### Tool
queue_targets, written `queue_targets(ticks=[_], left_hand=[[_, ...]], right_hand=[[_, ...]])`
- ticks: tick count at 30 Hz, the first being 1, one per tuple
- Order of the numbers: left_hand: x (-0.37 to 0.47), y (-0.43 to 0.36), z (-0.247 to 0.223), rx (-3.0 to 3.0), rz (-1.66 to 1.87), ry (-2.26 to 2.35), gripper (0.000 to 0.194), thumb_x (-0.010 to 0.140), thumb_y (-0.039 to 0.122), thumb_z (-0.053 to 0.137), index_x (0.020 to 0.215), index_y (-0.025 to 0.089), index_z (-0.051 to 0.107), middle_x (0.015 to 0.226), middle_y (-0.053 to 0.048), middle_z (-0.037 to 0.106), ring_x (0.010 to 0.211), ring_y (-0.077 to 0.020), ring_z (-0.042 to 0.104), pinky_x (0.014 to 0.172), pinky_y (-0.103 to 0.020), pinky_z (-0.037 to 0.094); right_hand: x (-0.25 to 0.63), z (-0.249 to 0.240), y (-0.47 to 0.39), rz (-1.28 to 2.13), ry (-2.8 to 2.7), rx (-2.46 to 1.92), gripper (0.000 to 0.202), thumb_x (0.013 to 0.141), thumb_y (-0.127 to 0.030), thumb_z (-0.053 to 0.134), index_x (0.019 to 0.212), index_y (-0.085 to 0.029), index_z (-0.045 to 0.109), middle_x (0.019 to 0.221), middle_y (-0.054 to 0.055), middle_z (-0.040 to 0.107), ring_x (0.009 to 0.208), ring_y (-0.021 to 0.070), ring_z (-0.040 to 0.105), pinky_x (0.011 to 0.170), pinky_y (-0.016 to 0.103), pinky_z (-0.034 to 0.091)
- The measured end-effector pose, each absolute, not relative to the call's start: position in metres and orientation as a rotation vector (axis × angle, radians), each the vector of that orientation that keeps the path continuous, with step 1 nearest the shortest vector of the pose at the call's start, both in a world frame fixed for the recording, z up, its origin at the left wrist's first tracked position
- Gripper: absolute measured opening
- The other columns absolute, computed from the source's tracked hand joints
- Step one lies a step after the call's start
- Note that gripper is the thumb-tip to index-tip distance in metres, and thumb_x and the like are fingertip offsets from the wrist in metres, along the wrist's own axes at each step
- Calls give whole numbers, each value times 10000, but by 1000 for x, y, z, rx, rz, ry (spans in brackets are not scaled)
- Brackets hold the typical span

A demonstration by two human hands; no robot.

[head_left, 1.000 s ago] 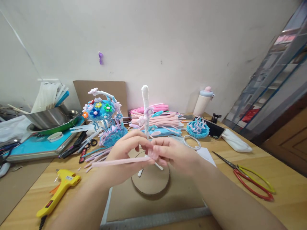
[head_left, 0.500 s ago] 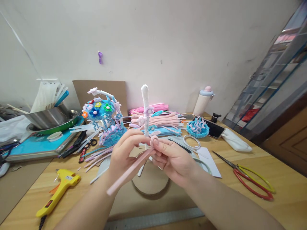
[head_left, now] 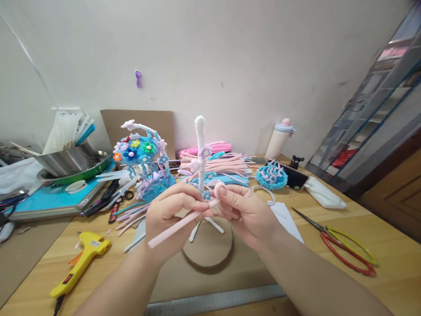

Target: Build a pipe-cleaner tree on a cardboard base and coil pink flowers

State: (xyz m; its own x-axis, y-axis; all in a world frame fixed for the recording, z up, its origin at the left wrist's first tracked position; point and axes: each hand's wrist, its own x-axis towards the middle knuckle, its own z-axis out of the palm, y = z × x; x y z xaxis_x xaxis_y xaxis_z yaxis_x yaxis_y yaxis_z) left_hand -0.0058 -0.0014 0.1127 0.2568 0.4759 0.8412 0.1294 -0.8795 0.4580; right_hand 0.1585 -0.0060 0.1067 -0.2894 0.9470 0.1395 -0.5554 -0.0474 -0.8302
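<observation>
A pink pipe cleaner (head_left: 174, 229) runs between my hands, its free end pointing down to the left and its other end curled into a small loop. My left hand (head_left: 176, 219) pinches the straight part near the loop. The looped end is held between thumb and fingers of my right hand (head_left: 245, 213). Just behind my hands a white wrapped stem (head_left: 200, 136) stands upright, with lilac and blue flowers on it and white legs over a round cardboard disc (head_left: 208, 250).
A yellow glue gun (head_left: 82, 261) lies left; red-and-yellow scissors (head_left: 345, 248) lie right. Behind are a flower-covered blue model (head_left: 140, 151), bundles of pipe cleaners (head_left: 223, 164), a blue fuzzy basket (head_left: 271, 175), a bottle (head_left: 279, 139) and a metal bowl (head_left: 70, 160). A ruler (head_left: 217, 300) lies in front.
My right hand has shifted slightly right with the loop, which looks larger. The pipe cleaner's free end has risen and lies flatter. More of the disc and white legs shows.
</observation>
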Motion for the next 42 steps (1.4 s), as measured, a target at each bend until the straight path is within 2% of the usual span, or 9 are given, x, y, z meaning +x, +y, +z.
queue_targets(ticks=[6, 12, 18, 21, 24, 26, 29, 37, 42], left_hand=[[-10, -1, 120, 2167, 1561, 568, 105, 703, 91, 724, 724, 185, 682, 731, -7, 627, 664, -126, 601, 604, -252, 495], [-17, 5, 122, 1971, 1433, 559, 79, 701, 149, 744, 699, 201, 684, 689, -12, 643, 676, -149, 594, 602, -279, 496], [-22, 13, 117, 1900, 1204, 469, 39, 726, 220, 732, 743, 203, 701, 722, -36, 610, 701, -166, 585, 618, -293, 500], [-22, 13, 117, 1913, 1075, 499, 153, 720, 327, 730, 807, 204, 702, 774, -49, 604, 742, -181, 586, 659, -310, 504], [-22, 12, 118, 1983, 985, 490, 235, 723, 400, 706, 873, 219, 721, 832, -62, 599, 784, -195, 592, 694, -326, 506], [-21, 12, 119, 2026, 961, 454, 216, 731, 386, 701, 876, 229, 731, 841, -62, 594, 784, -192, 598, 705, -329, 507], [-22, 11, 119, 2089, 965, 416, 212, 716, 312, 732, 915, 241, 728, 856, -57, 600, 770, -178, 606, 711, -320, 509], [-19, 10, 124, 2207, 947, 389, 202, 695, 190, 753, 892, 227, 725, 843, -50, 623, 712, -151, 623, 650, -272, 523], [-21, 8, 126, 2262, 954, 426, 159, 702, 206, 748, 859, 216, 723, 815, -48, 636, 687, -149, 626, 609, -255, 524]], right_hand=[[157, 106, -10, 1607, -1049, -608, 204, 731, -321, 710, 642, -142, 672, 461, -80, 294, 454, 52, 168, 470, 258, 93], [157, 108, -15, 1611, -1229, -702, 218, 722, -354, 709, 693, -138, 694, 457, -74, 340, 478, 66, 237, 495, 264, 137], [159, 108, -14, 1660, -1352, -739, 224, 672, -337, 749, 620, -144, 648, 588, -25, 522, 566, 84, 380, 537, 246, 245], [163, 111, -13, 1722, -1423, -722, 200, 671, -310, 747, 613, -137, 664, 597, -21, 556, 578, 86, 423, 556, 239, 298], [167, 116, -13, 1784, -1535, -720, 167, 692, -291, 724, 723, -127, 724, 650, 0, 614, 615, 102, 481, 585, 242, 346], [170, 118, -11, 1818, -1566, -731, 179, 687, -288, 726, 764, -127, 738, 684, 12, 641, 637, 112, 508, 599, 244, 365], [172, 116, -8, 1847, -1566, -753, 163, 673, -287, 735, 725, -133, 735, 652, 4, 639, 613, 105, 512, 603, 241, 374], [172, 111, -3, 1879, -1655, -749, 167, 672, -275, 717, 737, -122, 731, 702, 21, 654, 673, 131, 538, 682, 271, 390], [173, 111, -2, 1839, -1681, -776, 205, 681, -332, 723, 684, -129, 691, 630, -5, 574, 591, 101, 449, 562, 241, 316]])
